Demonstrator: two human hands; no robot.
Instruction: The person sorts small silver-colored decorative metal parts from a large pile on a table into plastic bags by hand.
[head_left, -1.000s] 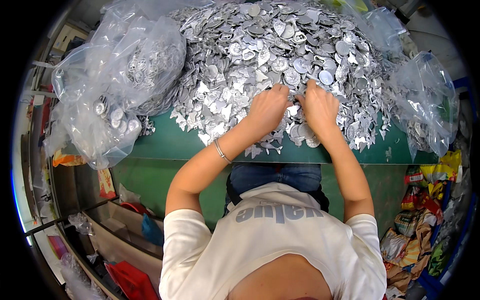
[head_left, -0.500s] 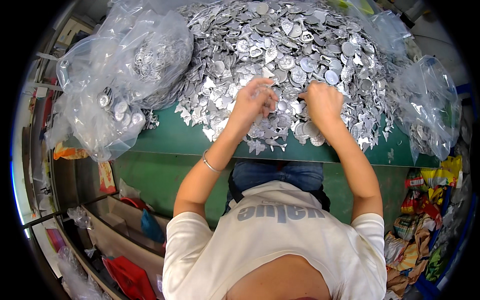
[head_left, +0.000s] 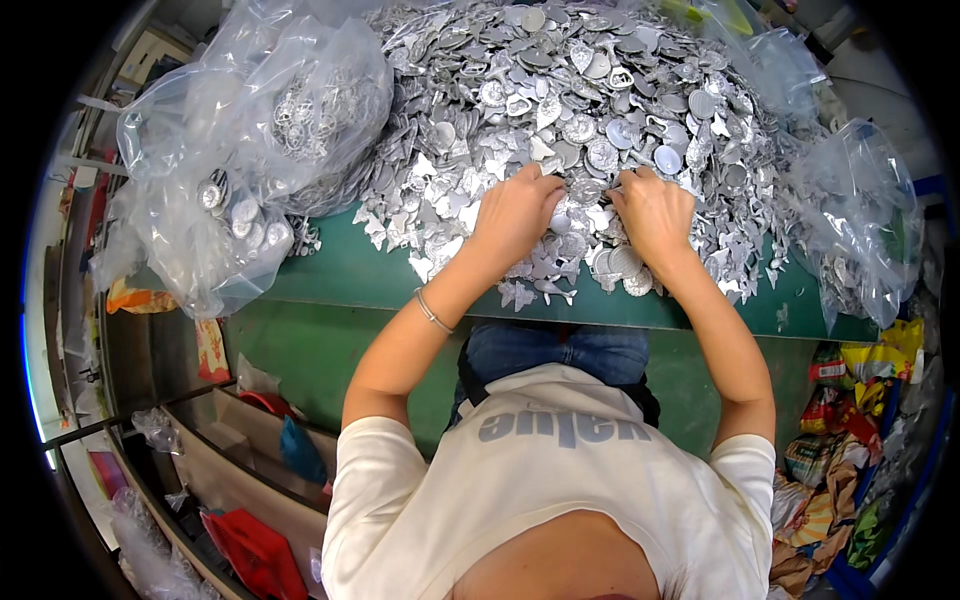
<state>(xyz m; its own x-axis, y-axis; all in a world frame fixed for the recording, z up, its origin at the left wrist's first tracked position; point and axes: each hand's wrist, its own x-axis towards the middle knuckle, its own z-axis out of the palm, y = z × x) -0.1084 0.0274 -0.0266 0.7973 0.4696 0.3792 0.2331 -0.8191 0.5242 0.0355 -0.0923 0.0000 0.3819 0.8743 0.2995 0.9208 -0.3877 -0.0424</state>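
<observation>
two hands (head_left: 513, 217) (head_left: 656, 217), fingers (head_left: 546, 183) curled nearly together, touching silver metal pieces (head_left: 578, 129)

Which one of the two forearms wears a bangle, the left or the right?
The left forearm, behind the left hand: a thin, silver-coloured bangle sits on it. The right forearm, behind the right hand, is bare.
</observation>
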